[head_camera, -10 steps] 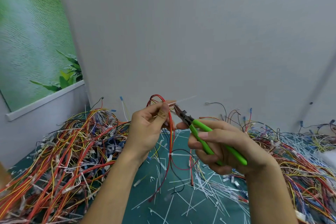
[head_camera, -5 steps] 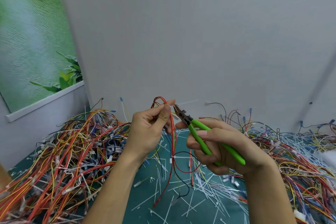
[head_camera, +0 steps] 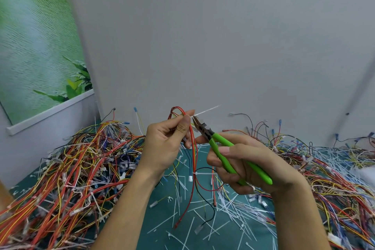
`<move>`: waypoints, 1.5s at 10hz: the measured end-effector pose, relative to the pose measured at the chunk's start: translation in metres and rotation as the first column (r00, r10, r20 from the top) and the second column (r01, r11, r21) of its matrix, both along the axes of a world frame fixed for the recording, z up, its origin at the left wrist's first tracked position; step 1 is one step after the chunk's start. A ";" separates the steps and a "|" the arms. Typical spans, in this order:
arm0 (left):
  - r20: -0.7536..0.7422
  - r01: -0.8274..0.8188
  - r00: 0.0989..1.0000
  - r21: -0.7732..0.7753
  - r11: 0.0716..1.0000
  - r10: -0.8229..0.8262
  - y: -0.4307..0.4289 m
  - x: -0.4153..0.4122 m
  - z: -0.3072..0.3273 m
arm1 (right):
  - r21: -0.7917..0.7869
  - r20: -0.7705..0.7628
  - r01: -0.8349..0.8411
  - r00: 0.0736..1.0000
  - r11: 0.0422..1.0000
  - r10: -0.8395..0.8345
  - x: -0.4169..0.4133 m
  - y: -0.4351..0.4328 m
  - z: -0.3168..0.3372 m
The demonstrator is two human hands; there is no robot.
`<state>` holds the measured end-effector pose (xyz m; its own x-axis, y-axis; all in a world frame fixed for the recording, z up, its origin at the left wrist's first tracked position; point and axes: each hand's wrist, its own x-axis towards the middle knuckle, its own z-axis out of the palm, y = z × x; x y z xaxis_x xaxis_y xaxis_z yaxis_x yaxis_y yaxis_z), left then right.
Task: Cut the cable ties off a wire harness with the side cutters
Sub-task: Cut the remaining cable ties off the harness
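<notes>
Nudges side cutters (head_camera: 222, 140) closer to cable tie (head_camera: 207, 110) than half a second ago; grips them in right hand (head_camera: 253, 164); pinches wire harness (head_camera: 193, 158) in left hand (head_camera: 164, 144) above littered mat (head_camera: 160, 215); risks nicking red insulation by biting too deep.

Big wire tangle (head_camera: 71, 168) is hogging the left, and another pile (head_camera: 334, 170) is sprawling over the right. Only open lane is running down the middle green mat (head_camera: 154, 239), with cut ties (head_camera: 233, 211) littering it and the harness (head_camera: 194, 160) dangling in. Wall (head_camera: 203, 46) is blocking the back.
</notes>
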<state>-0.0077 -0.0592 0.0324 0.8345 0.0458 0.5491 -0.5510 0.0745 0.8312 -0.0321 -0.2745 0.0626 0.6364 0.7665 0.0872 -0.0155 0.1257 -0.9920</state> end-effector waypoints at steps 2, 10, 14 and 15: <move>0.004 0.002 1.000 0.021 1.000 -0.002 0.000 -0.003 0.002 | 0.026 -0.099 0.015 0.995 1.000 -0.013 0.002 0.003 -0.007; 0.040 0.071 0.996 0.119 0.990 -0.076 0.009 -0.006 0.006 | -0.045 0.143 0.057 0.988 0.997 -0.051 -0.014 0.016 0.004; 0.073 -0.032 0.997 0.281 0.959 0.012 0.008 -0.015 0.014 | -0.052 0.248 0.160 0.958 0.986 -0.143 -0.009 0.018 -0.001; 0.070 -0.025 0.998 0.235 0.972 0.009 0.006 -0.015 0.014 | -0.034 0.259 0.173 0.953 0.984 -0.158 -0.008 0.020 -0.002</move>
